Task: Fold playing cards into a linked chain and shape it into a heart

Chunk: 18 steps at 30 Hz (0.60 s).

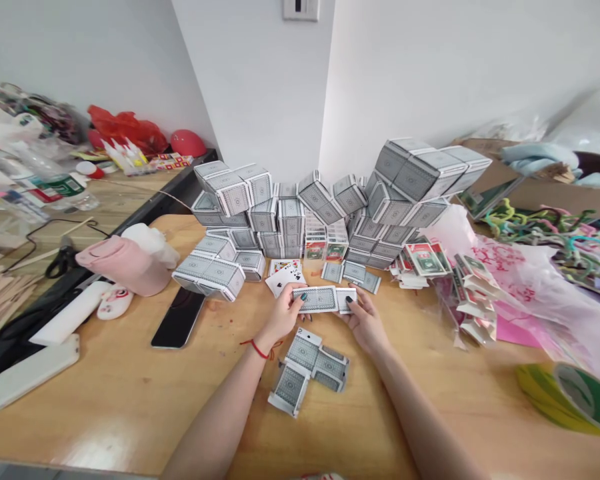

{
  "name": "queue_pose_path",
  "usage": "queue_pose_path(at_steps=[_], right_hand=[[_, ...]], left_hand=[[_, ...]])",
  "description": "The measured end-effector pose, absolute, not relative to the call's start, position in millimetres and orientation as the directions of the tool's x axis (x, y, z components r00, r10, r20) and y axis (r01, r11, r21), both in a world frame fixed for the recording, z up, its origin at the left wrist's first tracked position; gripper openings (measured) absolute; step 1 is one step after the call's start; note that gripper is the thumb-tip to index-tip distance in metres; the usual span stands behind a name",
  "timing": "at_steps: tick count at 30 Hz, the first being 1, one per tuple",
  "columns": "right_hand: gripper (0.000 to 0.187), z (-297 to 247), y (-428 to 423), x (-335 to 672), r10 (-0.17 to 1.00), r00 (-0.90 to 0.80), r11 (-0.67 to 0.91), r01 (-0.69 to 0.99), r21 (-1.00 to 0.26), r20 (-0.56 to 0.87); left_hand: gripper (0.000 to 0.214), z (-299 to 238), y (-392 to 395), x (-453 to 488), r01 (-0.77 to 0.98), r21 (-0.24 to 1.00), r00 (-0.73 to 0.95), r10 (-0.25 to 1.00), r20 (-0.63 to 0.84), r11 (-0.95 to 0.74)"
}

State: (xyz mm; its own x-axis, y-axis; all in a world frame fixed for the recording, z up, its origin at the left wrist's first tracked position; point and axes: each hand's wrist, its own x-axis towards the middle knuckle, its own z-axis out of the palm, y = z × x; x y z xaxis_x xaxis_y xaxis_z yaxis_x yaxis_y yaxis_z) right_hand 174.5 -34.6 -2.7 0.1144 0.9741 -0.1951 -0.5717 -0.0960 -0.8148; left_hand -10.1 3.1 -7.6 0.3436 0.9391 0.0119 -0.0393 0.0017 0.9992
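Over the middle of the table, my left hand (283,315) is closed on a grey-backed playing card (323,300), thumb on its face. At its right end, my right hand (367,322) pinches a second, folded card (345,296) that overlaps or joins the first; which, I cannot tell. Between my forearms lie several folded cards (303,353) with bent edges. Just beyond my left hand are face-up cards (283,277), and further right, folded cards (353,274) lie face down. Behind them rise stacked boxes made of folded cards (285,220).
At left are a phone (179,319), a pink pouch-like item (127,263) and a white case (35,371). Red and green card packs (424,259), emptied cartons (477,293), a plastic bag (520,267) and a tape roll (570,397) occupy the right. A wall stands behind.
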Motion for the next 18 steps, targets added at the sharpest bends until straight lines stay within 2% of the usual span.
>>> queue_pose_path(at_steps=[9,18], right_hand=[[0.039,-0.6,-34.5,174.4,0.978,0.115,-0.083,-0.558,-0.826,-0.177],[0.043,-7.6,-33.9,171.2,0.977,0.154,-0.058,-0.473,-0.879,-0.147]], left_hand=[[0.023,-8.4,3.2,-9.2,-0.097,0.995,0.313,0.95,0.011,0.02],[0.026,-6.1,2.3,-10.6,-0.022,1.0,0.393,0.92,0.001,0.008]])
